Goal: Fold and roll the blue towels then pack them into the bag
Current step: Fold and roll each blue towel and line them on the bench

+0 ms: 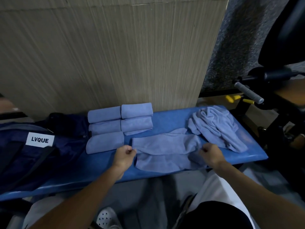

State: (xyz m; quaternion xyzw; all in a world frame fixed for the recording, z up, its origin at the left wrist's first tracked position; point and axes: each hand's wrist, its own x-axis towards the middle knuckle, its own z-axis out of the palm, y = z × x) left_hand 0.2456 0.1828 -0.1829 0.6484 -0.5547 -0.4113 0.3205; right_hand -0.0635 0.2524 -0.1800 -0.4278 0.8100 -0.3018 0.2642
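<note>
– On the blue counter (173, 118), what lies before the person?
– One light blue towel (165, 151) lies spread near the front edge. It is partly folded, one layer over another, with some wrinkles.
– And the hands?
– The left hand (125, 154) is at the left edge of this towel. Its grip is curled, pinching the cloth edge. The right hand (211, 154) is at the right part of the same towel, and its grip is also curled and pinches a fold of the cloth. Both forearms come in from the bottom of the view.
– Where are the other towels?
– Five rolled towels (105, 128) lie at the back of the counter, touching each other, three in a left column and two in a right one. The crumpled towels (214, 126) make a loose heap at the right end, just beside the spread towel.
– And the bag?
– The dark blue bag (19, 162) lies on the left end of the counter, right against the rolled towels. It has a white label (40, 139) reading LVQUE. I cannot tell if it is open.
– What is behind?
– A beige striped wall panel (115, 55), and at the right a black machine with a grey handle (249, 93).
</note>
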